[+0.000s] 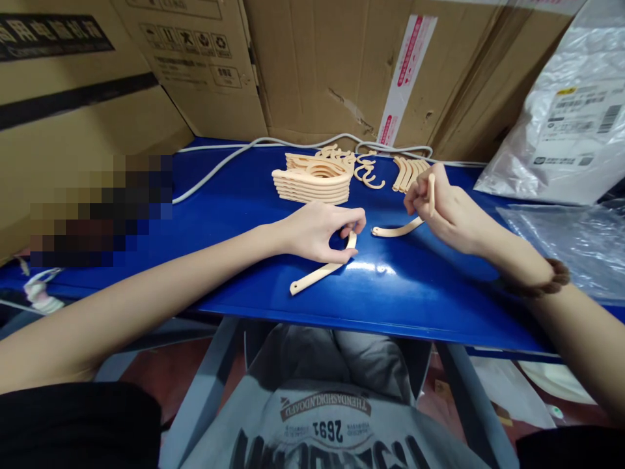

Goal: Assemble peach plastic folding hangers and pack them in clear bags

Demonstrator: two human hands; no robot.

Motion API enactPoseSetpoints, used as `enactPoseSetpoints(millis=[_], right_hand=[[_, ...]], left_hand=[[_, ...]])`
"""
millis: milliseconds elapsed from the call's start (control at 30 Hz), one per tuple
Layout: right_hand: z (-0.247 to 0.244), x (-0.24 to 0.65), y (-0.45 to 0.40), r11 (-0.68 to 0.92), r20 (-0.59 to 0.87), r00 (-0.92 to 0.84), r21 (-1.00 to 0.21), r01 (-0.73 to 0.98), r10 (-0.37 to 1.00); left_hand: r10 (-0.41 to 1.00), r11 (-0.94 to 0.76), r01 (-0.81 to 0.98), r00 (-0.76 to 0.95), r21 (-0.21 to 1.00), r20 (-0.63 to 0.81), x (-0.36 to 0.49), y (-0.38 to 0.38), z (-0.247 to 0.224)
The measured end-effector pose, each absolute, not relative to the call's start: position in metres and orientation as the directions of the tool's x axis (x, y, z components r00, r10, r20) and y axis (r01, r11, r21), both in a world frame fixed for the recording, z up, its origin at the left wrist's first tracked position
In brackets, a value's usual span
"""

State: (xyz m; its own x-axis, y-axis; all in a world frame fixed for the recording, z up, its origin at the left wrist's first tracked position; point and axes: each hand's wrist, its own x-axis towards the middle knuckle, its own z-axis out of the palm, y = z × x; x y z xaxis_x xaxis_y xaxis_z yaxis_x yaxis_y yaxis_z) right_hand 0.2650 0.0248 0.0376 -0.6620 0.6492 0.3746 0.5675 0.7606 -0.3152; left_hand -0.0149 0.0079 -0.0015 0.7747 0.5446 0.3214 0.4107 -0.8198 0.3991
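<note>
My left hand (325, 231) pinches a curved cream plastic piece (317, 279) between thumb and fingers, its holed end pointing toward the table's front edge. To the right, my right hand (446, 208) is closed on another cream piece (431, 195), whose tip rises above the knuckles. A curved cream arm (396, 230) extends left from under that hand; whether it joins the held piece is hidden. Behind my left hand lies a stack of cream curved pieces (312, 187). Loose cream hooks (368, 172) and a row of short curved pieces (409, 172) lie right of the stack.
Cardboard boxes (327, 71) stand along the back of the blue table (244, 260), with a white cable (215, 170) before them. A white plastic package (551, 143) leans at the right, and a clear bag (566, 241) lies in front of it.
</note>
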Motion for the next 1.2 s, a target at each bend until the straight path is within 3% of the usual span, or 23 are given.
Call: enactPoseSetpoints(millis=[100,200,333,633,1200], right_hand=[[0.038,0.259,0.023,0.679,0.344,-0.602,-0.527,0.511,0.721],[0.035,0.251,0.018,0.503,0.211,-0.599,-0.778,0.376,0.773],[0.025,0.239,0.009,0.249,0.050,-0.651,-0.944,0.216,0.757],[0.006,0.227,0.016,0.210,0.074,-0.533,-0.957,0.200,0.843],[0.009,0.229,0.017,0.125,0.017,-0.524,-0.977,0.172,0.852]], left_hand=[[0.530,-0.822,0.382,0.784,0.424,0.322,-0.015,0.005,0.000],[0.519,-0.824,0.370,0.795,0.429,0.313,-0.014,0.003,0.003],[0.518,-0.824,0.374,0.801,0.425,0.299,-0.014,0.003,0.005],[0.542,-0.798,0.410,0.809,0.442,0.228,-0.018,0.005,0.005],[0.542,-0.789,0.410,0.815,0.458,0.205,-0.020,0.004,0.011]])
